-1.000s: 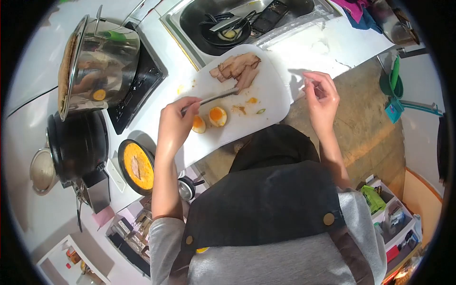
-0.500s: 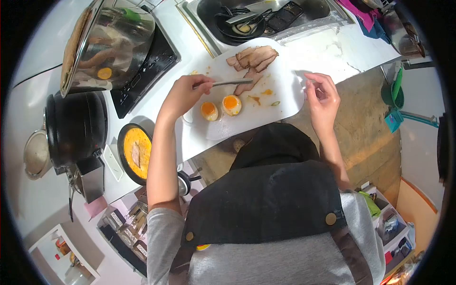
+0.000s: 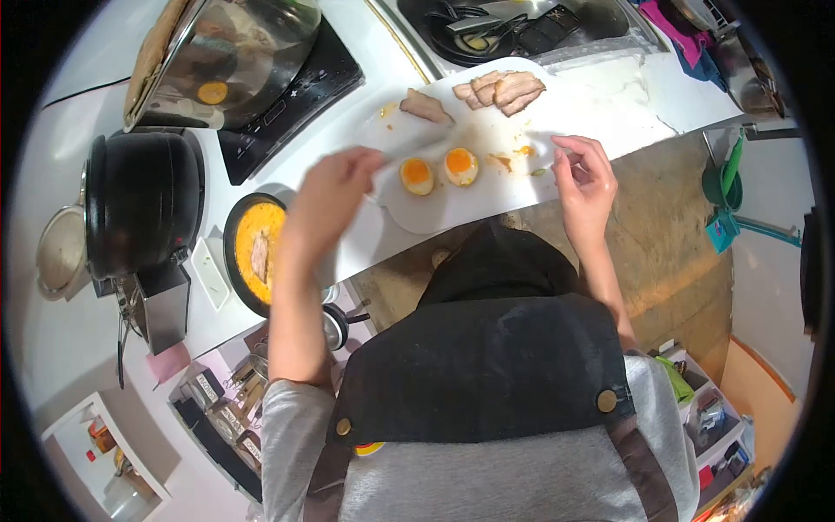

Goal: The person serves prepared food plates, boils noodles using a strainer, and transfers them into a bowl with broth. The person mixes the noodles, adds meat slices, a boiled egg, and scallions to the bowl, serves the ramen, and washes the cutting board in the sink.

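Note:
My left hand point(image 3: 335, 191), blurred by motion, is closed on a thin metal utensil point(image 3: 413, 144) reaching over the white cutting board point(image 3: 426, 213). Near its far end, a meat slice point(image 3: 425, 106) lies apart on the left. Overlapping meat slices point(image 3: 500, 90) rest at the board's upper edge. Two egg halves point(image 3: 417, 175), yolks up, sit side by side near my left hand. My right hand point(image 3: 587, 178) hovers at the board's right edge, fingers loosely curled, thumb apart, nothing in it. A black bowl point(image 3: 230, 252) of orange soup holds a meat slice point(image 3: 259, 255).
A large clear-sided pot point(image 3: 248, 65) stands by a black cooktop point(image 3: 283, 104) at upper left. Below it is a black cooker point(image 3: 139, 204). The sink point(image 3: 600, 26) behind the board holds a black pan point(image 3: 470, 43) and utensils.
The single meat slice has moved from beside the pile to the left, away from the eggs. My left hand has moved slightly down; the whole view has shifted.

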Available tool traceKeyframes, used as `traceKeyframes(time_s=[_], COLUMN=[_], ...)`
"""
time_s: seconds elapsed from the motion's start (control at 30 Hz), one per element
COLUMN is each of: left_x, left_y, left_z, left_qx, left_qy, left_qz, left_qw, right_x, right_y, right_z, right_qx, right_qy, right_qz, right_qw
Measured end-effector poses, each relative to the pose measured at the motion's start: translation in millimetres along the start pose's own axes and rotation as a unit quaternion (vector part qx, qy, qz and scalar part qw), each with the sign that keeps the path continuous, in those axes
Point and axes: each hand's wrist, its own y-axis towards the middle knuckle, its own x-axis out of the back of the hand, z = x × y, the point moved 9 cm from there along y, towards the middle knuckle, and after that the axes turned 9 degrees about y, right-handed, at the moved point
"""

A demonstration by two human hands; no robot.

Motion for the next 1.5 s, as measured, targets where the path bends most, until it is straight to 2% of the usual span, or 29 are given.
traceKeyframes(time_s=[0.03, 0.13, 0.2, 0.43, 0.53, 0.67, 0.7, 0.8, 0.87, 1.0, 1.2, 1.33, 1.43, 1.47, 1.5], left_x=[14.7, 34.3, 26.9, -1.7, -2.5, -0.5, 1.4, 7.8, 7.6, -12.2, -32.1, -27.3, -7.8, 6.2, 20.7], left_y=[6.8, 33.4, 53.4, 84.6, 79.6, 44.9, 38.6, 38.4, 54.6, 79.9, 107.6, 111.5, 91.7, 73.2, 49.4], left_z=[16.6, 69.6, 90.0, 77.6, 72.0, 85.1, 86.6, 84.4, 87.1, 81.1, 59.4, 53.0, 55.4, 55.2, 55.6], left_qx=[0.014, 0.075, 0.047, 0.045, 0.004, 0.021, 0.019, 0.037, 0.053, 0.075, 0.031, 0.007, -0.043, -0.033, -0.020], left_qy=[0.008, 0.018, 0.001, -0.104, -0.076, -0.090, -0.088, -0.063, -0.076, -0.132, -0.140, -0.109, -0.060, -0.073, -0.084], left_qz=[-0.024, -0.013, 0.019, 0.091, 0.091, 0.086, 0.088, 0.091, 0.093, 0.153, 0.203, 0.174, 0.064, 0.011, -0.044], left_qw=[1.000, 0.997, 0.999, 0.989, 0.993, 0.992, 0.992, 0.993, 0.991, 0.977, 0.969, 0.979, 0.995, 0.997, 0.995], right_x=[-2.7, -7.7, -7.0, 11.1, 13.8, 10.7, 7.1, -27.7, -60.8, -102.8, -107.7, -108.0, -100.3, -97.4, -92.6], right_y=[-0.7, -3.5, -5.6, -9.6, -9.7, -7.4, -6.3, 12.2, 20.9, 30.9, 32.0, 34.6, 38.3, 39.6, 43.8], right_z=[1.0, 4.5, 8.2, 8.5, 7.0, 2.4, 1.4, 5.7, 14.8, 2.1, -1.7, -2.2, 4.9, 9.0, 6.2], right_qx=[0.004, 0.014, 0.021, 0.015, 0.012, 0.010, 0.007, 0.043, 0.144, 0.191, 0.190, 0.200, 0.229, 0.244, 0.217], right_qy=[0.000, -0.002, -0.007, -0.010, -0.004, 0.000, -0.003, -0.129, -0.242, -0.256, -0.289, -0.284, -0.248, -0.223, -0.191], right_qz=[0.002, 0.006, 0.003, -0.027, -0.032, -0.026, -0.020, 0.070, 0.117, 0.165, 0.174, 0.189, 0.183, 0.181, 0.182], right_qw=[1.000, 1.000, 1.000, 0.999, 0.999, 1.000, 1.000, 0.988, 0.952, 0.933, 0.922, 0.919, 0.923, 0.926, 0.940])
